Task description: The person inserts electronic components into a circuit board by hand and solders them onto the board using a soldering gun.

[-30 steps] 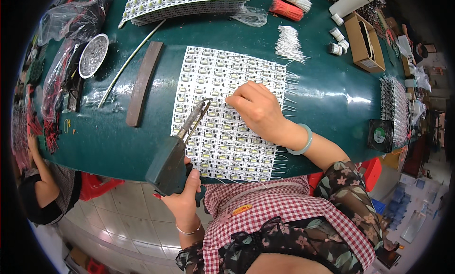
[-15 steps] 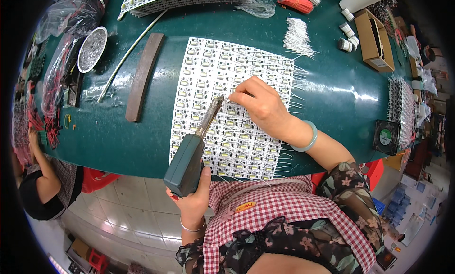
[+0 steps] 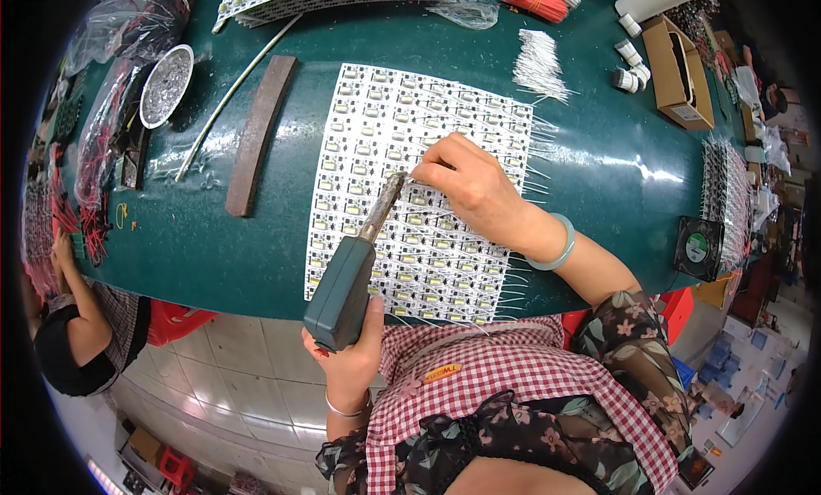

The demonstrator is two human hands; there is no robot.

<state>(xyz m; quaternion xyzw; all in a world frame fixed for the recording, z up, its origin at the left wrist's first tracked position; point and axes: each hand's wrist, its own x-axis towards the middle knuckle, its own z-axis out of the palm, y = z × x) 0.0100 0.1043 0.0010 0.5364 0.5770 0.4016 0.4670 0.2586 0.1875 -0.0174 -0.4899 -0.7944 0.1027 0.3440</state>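
Observation:
A white panel of small LED circuit boards (image 3: 366, 129) lies on the table in front of me, with thin white wires (image 3: 537, 174) sticking out past its right edge. My left hand (image 3: 352, 367) is wrapped round the dark green handle of a soldering gun (image 3: 340, 291). Its metal tip rests at the middle of the panel. Right beside that tip, my right hand (image 3: 475, 187) is closed in a pinch on what looks like the end of a white wire. The fingertips partly hide it.
A brown bar (image 3: 261, 137) and a pale rod (image 3: 233, 101) lie left of the panel, near a white bowl (image 3: 167, 86). Loose white wires (image 3: 539, 67), red wires (image 3: 532, 0) and a cardboard box (image 3: 694, 110) are at the back right. A co-worker's arm (image 3: 84, 291) shows far left.
The soldering gun's handle has shifted slightly right and up with my left hand. My right hand stays pinched near the tip, barely moved.

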